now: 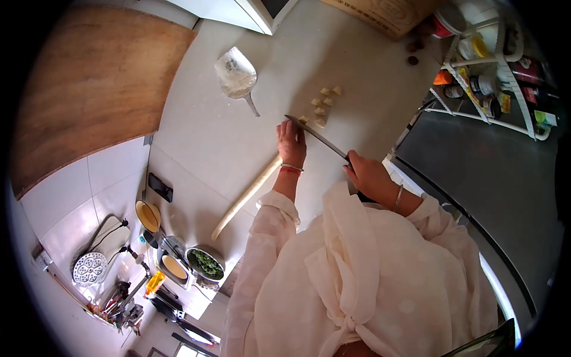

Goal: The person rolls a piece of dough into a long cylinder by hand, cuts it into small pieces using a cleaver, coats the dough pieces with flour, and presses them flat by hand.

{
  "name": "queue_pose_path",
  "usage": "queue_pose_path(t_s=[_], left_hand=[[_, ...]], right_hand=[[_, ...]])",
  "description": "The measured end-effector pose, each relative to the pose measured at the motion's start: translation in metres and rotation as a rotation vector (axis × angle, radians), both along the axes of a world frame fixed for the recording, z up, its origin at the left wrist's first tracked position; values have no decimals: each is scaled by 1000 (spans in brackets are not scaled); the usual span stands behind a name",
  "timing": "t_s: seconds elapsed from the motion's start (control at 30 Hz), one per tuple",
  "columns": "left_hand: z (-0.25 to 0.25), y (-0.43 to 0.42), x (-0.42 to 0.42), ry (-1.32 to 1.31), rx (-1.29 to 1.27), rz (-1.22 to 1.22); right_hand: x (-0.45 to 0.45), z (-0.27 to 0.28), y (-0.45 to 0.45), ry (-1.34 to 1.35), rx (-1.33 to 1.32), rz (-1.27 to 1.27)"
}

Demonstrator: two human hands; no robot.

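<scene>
The right hand (372, 177) is closed around the handle of a long, grey metal knife (324, 139); the left hand (291, 143) is bent over the far end of a long, pale, round dough rope (247, 199), but the fingers hide whether it grips. The rope lies on the smooth, pale worktop (363, 65). It should be light, soft and easily dented, so a gentle hold from above, near its far end, seems best. The left forearm reaches forward above the rope; the right one comes from its right side. Beyond the rope are small, cream dough pieces (319, 110) and a pale scoop with white powder (238, 78).
</scene>
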State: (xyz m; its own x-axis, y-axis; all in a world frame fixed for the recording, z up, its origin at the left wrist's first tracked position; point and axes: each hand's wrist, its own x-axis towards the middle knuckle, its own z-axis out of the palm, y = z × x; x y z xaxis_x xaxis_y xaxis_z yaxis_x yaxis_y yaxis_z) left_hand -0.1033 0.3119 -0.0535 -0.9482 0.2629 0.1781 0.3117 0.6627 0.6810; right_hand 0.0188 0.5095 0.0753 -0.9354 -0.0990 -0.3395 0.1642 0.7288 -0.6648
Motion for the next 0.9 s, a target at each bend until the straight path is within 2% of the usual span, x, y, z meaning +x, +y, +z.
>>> queue_pose_path(t_s=[0.17,0.27,0.37,0.6,0.9], left_hand=[[2,2,8,9,-55,9],[4,6,23,-15,116,159],[6,-3,35,-27,26,130],[4,1,44,0,-272,37],[-3,-1,42,-19,-171,37]], right_hand=[[-22,-44,-12,120,43,9],[-28,-55,-14,135,-10,-7],[-15,-38,-5,120,-92,-43],[29,-7,6,143,4,25],[21,-8,7,32,8,51]])
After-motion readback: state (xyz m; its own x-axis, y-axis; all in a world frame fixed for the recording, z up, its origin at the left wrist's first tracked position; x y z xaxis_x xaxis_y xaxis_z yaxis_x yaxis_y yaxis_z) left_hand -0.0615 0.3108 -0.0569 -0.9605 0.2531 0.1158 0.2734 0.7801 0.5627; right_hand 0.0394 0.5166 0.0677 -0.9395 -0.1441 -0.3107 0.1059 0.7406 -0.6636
